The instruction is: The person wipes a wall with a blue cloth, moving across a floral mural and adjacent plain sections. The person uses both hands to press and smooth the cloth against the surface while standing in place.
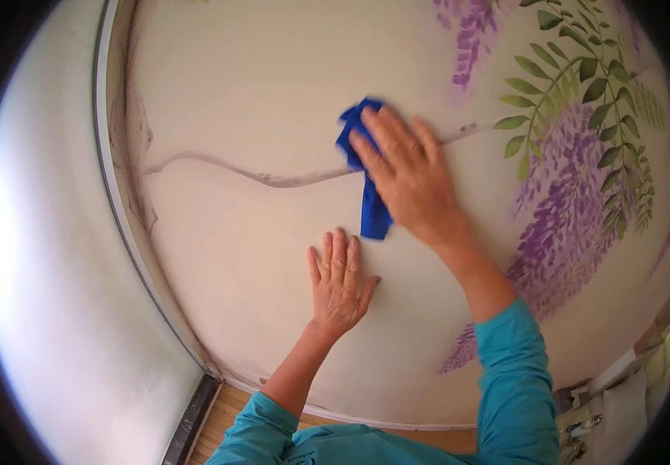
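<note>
A blue cloth [374,200] lies against a pale wall [242,244] painted with a brown branch and purple wisteria. My right hand [413,171], slightly blurred, presses the cloth to the wall over the branch, its fingers spread on and beside the cloth's upper part. A loose end of the cloth hangs below the fingers. Lower and to the left, my left hand [338,282] rests flat on the bare painted wall with its fingers apart and holds nothing. The cloth's lower end is just above and right of its fingertips.
At the left stands a bright frosted panel [68,232] with a metal frame [131,250]. Wooden flooring [224,412] and a white baseboard [341,414] run below the wall. Assorted items, partly dark and unclear, stand at the lower right beside a pale surface [625,412].
</note>
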Tool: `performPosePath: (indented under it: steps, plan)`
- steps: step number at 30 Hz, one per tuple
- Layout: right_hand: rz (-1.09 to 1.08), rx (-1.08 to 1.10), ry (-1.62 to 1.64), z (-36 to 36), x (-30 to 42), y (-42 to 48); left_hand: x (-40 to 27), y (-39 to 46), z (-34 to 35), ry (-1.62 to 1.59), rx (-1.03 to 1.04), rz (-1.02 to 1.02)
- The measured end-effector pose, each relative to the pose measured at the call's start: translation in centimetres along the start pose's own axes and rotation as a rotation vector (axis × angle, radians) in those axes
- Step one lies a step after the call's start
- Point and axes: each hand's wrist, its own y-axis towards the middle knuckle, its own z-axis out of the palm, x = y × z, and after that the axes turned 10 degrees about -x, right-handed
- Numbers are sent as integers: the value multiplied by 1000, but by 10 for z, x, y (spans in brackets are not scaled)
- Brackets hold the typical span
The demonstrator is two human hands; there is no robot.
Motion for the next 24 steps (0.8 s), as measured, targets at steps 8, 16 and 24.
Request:
performPosePath:
  steps: [8, 16, 24]
  plan:
    - [-153, -10, 125, 66, 63, 31, -11, -14, 6, -43, -5, -33]
    - [-59, 26, 81, 39, 73, -1, 5, -39, 4, 3, 53, 14]
    - [467, -4, -264, -44, 8, -129, -13, -34, 17, 14, 36, 3]
